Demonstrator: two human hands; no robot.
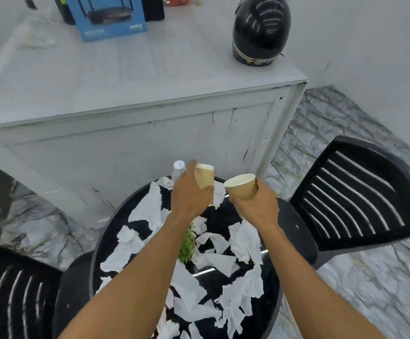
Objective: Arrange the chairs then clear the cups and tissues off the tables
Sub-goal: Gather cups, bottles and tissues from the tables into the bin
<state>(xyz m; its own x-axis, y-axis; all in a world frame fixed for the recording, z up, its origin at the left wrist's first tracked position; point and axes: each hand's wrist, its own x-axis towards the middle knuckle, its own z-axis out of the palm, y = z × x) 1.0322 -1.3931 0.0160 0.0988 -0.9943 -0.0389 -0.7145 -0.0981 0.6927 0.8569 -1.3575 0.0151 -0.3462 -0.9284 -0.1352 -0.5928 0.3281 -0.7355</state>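
- While above the round table (220, 216), our left hand (189, 199) grips one cup (205, 178), our right hand (257, 206) the other cup (242, 187).
- Light, crushable, seemingly empty: we squeeze sidewalls gently.

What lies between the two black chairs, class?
In the head view, a round black table stands between the left chair and the right chair, strewn with torn white tissues, a green plant near its middle.
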